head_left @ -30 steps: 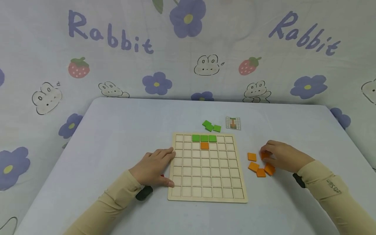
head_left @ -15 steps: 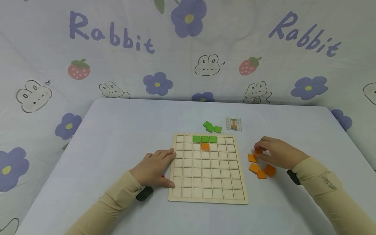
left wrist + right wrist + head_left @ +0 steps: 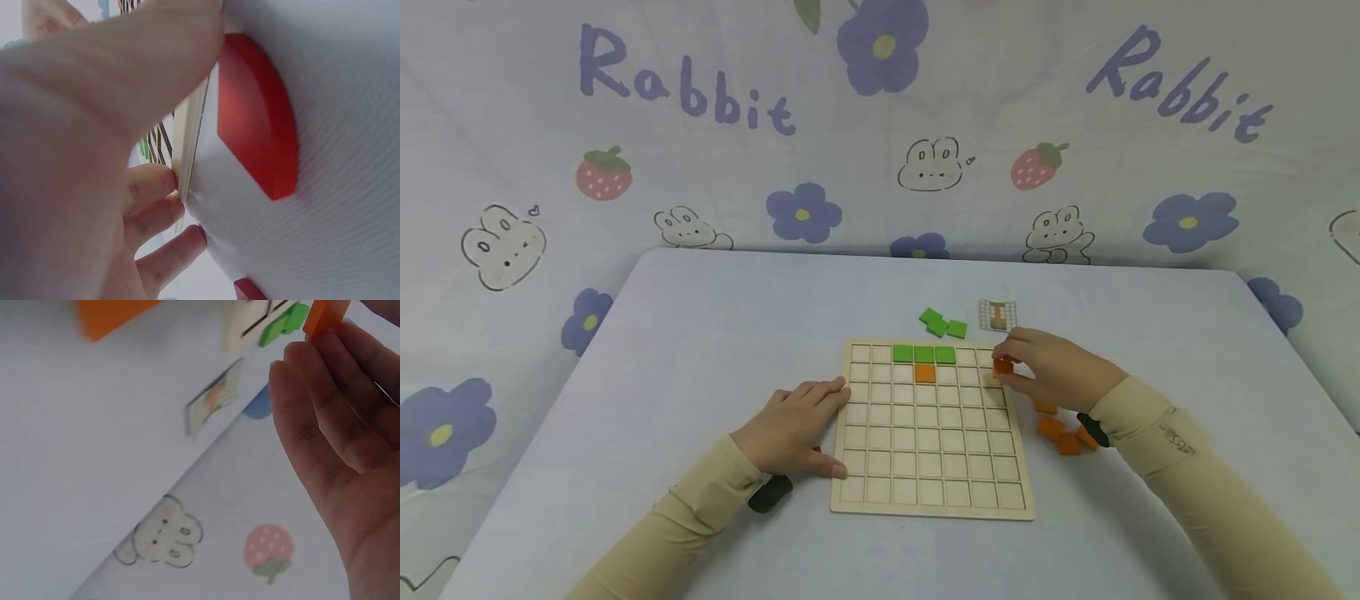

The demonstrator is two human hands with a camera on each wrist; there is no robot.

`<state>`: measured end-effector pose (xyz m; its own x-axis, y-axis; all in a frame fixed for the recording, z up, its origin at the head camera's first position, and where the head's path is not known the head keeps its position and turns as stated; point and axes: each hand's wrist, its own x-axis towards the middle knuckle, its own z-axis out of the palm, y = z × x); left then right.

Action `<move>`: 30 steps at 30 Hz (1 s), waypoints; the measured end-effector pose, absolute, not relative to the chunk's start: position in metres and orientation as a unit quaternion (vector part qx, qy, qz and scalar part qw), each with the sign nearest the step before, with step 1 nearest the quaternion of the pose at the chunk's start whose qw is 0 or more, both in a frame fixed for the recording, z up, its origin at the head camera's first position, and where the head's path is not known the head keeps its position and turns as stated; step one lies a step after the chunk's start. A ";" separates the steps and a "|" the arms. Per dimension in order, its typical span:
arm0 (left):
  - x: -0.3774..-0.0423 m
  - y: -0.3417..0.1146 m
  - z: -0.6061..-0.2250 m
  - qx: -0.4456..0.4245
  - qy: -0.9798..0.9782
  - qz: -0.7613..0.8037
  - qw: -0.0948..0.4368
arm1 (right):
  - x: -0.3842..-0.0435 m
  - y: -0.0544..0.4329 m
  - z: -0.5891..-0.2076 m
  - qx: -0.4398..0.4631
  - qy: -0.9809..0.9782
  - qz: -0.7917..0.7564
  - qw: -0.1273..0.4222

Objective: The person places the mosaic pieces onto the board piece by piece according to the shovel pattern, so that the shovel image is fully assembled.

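Two bare hands work over a white table [image 3: 737, 308]. From the head camera, the left hand [image 3: 793, 429] rests at the left edge of a square wooden grid board [image 3: 930, 442], thumb spread apart from the fingers. The right hand [image 3: 1063, 367] pinches an orange square tile [image 3: 1002, 367] above the board's far right corner. Three green tiles [image 3: 923, 355] sit mid-row along the far edge, with a placed orange tile [image 3: 925, 373] below the middle one. Beyond the board lie loose green tiles [image 3: 937, 327] and a small pattern card [image 3: 997, 315]; to its right, loose orange tiles [image 3: 1050, 428].

From the left wrist, fingertips touch the board's side, near a red block [image 3: 244, 112] with a curved edge.

From the right wrist, the pinched tile shows at the fingertips, partly cut off.
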<state>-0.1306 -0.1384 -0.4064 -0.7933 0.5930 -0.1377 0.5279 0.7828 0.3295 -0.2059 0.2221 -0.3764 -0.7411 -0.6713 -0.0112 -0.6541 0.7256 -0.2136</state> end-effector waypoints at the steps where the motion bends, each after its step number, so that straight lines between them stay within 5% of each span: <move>1: -0.131 -0.138 -0.406 0.299 0.937 0.139 0.118 | -0.207 0.218 -0.375 -0.363 0.925 -0.100 0.043; 30: -0.138 -0.131 -0.390 0.283 0.940 0.135 0.133 | -0.219 0.145 -0.389 -0.484 0.872 -0.076 0.019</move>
